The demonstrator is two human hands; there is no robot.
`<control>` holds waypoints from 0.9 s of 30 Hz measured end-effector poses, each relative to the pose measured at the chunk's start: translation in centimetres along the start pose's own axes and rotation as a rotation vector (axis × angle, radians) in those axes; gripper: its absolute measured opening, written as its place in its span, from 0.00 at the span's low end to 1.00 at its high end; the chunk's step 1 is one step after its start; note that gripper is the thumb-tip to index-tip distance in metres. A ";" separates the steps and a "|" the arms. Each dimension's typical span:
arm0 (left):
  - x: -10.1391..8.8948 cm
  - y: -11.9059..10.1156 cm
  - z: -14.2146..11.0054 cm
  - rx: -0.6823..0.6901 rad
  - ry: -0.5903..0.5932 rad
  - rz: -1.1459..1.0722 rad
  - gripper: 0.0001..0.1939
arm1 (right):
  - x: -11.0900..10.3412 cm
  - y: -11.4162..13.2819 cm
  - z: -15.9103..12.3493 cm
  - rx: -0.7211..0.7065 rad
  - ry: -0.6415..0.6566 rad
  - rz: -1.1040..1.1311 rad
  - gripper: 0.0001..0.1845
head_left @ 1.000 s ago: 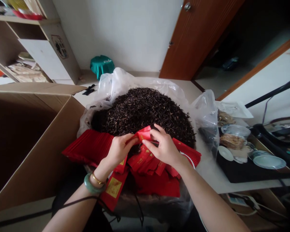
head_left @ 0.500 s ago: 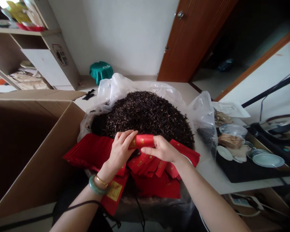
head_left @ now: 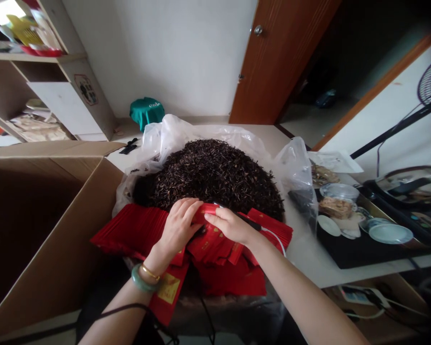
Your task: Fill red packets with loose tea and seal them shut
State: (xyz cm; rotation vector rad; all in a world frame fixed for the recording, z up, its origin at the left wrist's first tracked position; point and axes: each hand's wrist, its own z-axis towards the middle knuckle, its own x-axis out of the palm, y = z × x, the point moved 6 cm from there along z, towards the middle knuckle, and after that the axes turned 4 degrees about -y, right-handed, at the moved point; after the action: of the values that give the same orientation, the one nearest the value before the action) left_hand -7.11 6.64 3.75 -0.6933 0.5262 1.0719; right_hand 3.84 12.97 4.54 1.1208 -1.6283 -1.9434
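Between my two hands is a small red packet [head_left: 206, 209], held over the front of a heap of dark loose tea leaves [head_left: 219, 167]. My left hand [head_left: 181, 220] is closed round its left end, and a jade bangle and a gold one sit on that wrist. My right hand [head_left: 230, 224] grips the right end, thumb on the near side. Rows of flat red packets [head_left: 132, 227] lie to the left. More red packets [head_left: 215, 244] are fanned out beneath my hands. Behind my right hand shows part of a dark device with a white cable [head_left: 276, 237].
A clear plastic bag [head_left: 172, 132] surrounds the tea. At the left stands an open cardboard box [head_left: 93, 206]. On the right, a black tray [head_left: 348, 256] bears dishes, beside a dark appliance [head_left: 409, 211]. A black cord [head_left: 129, 306] crosses near my left forearm.
The red packet is lower and more tilted, with less of it showing. My right hand has moved left and closer to my left. The dark device and cable have come into view.
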 end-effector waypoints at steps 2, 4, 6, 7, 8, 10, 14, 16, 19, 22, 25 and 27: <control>0.1 0.3 0.0 -0.015 0.002 -0.050 0.22 | 0.0 -0.1 0.0 0.001 -0.010 0.013 0.15; 0.1 0.4 0.3 -0.008 0.010 -0.076 0.23 | -0.2 -0.5 0.0 0.039 -0.015 -0.001 0.16; 0.0 0.1 0.7 0.009 0.050 -0.075 0.26 | -0.4 -0.9 0.0 0.082 -0.010 -0.018 0.17; 0.0 -0.1 1.0 0.009 0.078 -0.058 0.28 | -0.5 -1.1 0.0 0.094 -0.003 -0.021 0.18; 0.0 -0.2 1.4 -0.003 0.112 -0.026 0.30 | -0.6 -1.2 0.0 0.099 0.006 -0.019 0.19; 0.1 -0.3 2.1 -0.049 0.178 0.067 0.32 | -0.9 -1.5 0.1 0.101 0.017 0.015 0.21; 0.6 -0.5 2.7 -0.051 0.240 0.076 0.31 | -1.2 -1.9 0.2 0.144 0.014 0.211 0.26; 0.9 -0.4 2.5 -0.044 0.225 0.009 0.29 | -0.9 -1.8 0.2 0.159 0.058 0.305 0.29; 1.3 0.3 2.0 -0.078 0.231 -0.029 0.29 | -0.4 -1.3 0.2 0.137 0.130 0.326 0.32; 1.3 0.6 1.8 -0.070 0.249 -0.029 0.29 | -0.4 -0.8 0.4 0.119 0.116 0.253 0.34; 1.2 0.5 1.7 -0.063 0.243 -0.019 0.29 | -0.4 -0.5 0.4 0.106 0.102 0.176 0.36; 1.2 0.6 1.5 -0.069 0.235 -0.020 0.28 | -0.2 0.0 0.4 0.066 0.111 0.141 0.37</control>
State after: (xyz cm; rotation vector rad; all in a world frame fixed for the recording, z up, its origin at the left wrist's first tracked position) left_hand -7.10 8.69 3.80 -0.8902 0.6838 0.9989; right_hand 3.66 13.37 4.63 1.0864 -1.6746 -1.7206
